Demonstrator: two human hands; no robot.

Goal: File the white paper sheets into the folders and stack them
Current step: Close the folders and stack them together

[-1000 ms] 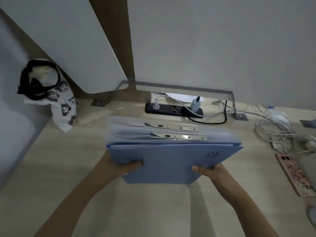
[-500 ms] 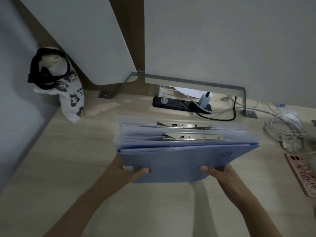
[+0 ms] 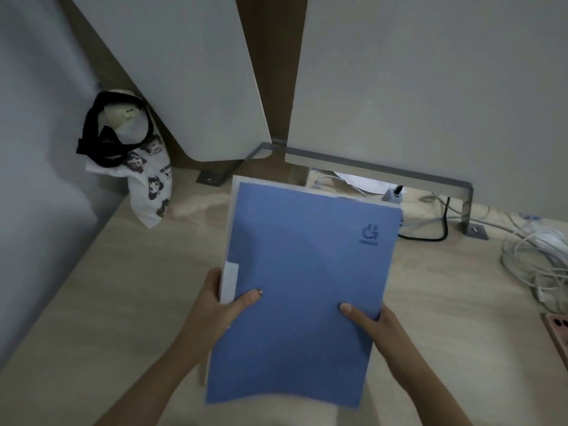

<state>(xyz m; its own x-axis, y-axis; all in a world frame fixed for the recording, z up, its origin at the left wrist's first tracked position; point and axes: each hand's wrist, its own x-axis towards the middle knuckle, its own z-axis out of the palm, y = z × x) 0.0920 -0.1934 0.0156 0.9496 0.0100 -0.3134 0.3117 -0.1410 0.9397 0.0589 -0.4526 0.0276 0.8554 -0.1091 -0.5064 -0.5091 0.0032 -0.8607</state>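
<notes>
A stack of blue folders (image 3: 304, 272) is held upright above the wooden desk (image 3: 123, 302), its blue cover facing me with a logo at the upper right. White paper edges show along its top and left side. My left hand (image 3: 221, 312) grips the stack's left edge, thumb on the cover beside a white label. My right hand (image 3: 378, 327) grips the lower right edge, thumb on the cover. The metal clips inside are hidden.
A printed white bag (image 3: 144, 176) with black straps stands at the back left corner. White partition panels (image 3: 430, 87) rise behind the desk. A power strip and plugs (image 3: 396, 195) lie behind the folders, tangled white cables (image 3: 534, 256) at the right, a pink phone (image 3: 559, 330) at the right edge.
The folder stack has been tipped up from lying flat with clips showing to standing with its cover toward me. Both hands kept their grip and the view moved closer.
</notes>
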